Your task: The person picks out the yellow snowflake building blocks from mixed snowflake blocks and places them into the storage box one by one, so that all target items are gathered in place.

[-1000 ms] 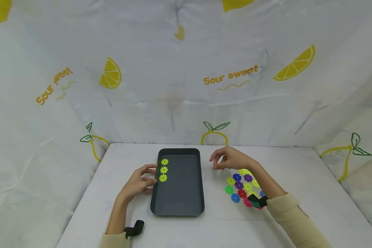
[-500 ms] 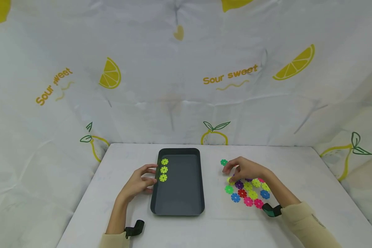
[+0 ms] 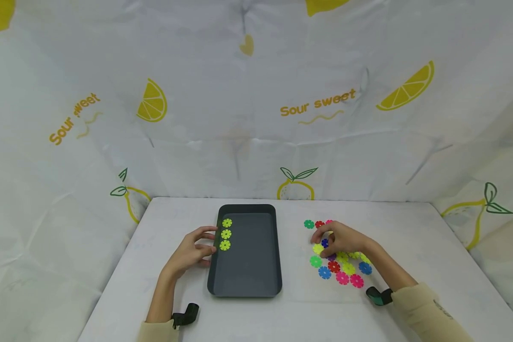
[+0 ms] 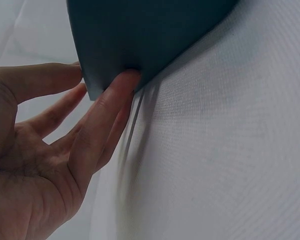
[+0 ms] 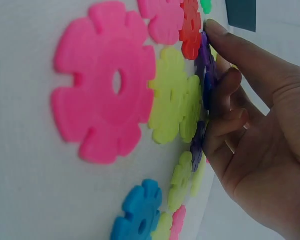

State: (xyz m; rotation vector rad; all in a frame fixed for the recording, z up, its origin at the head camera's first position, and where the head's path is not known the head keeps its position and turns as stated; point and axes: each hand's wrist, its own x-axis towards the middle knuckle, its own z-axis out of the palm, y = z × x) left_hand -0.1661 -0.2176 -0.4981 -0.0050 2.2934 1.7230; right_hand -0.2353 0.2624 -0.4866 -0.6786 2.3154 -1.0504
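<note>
My left hand (image 3: pixel 190 251) rests its fingertips and thumb against the left outer wall of a dark grey tray (image 3: pixel 245 280), with its fingers loosely bent. Along the tray's left inside edge lie three yellow flower-shaped discs (image 3: pixel 225 234) in a column. At right, my right hand (image 3: pixel 346 238) is low over a spread of coloured discs, thumb and forefinger apart around a dark blue disc (image 3: pixel 325 242). In the right wrist view, the right thumb reaches dark purple-blue discs (image 5: pixel 206 65) while the other fingers bend beside them; no disc is visibly lifted. The hand covers some discs.
Around the right hand lie a green disc (image 3: pixel 308 223), a red disc (image 3: pixel 334 266), pink discs (image 3: pixel 342 278), blue discs (image 3: pixel 365 268) and several yellow ones, on a white table (image 3: pixel 299 313). A white lemon-printed cloth (image 3: pixel 196 156) hangs behind.
My right hand has moved from beside the tray rightward and down to the discs, then slightly further right. The left hand, the tray and its three yellow discs have stayed put.
</note>
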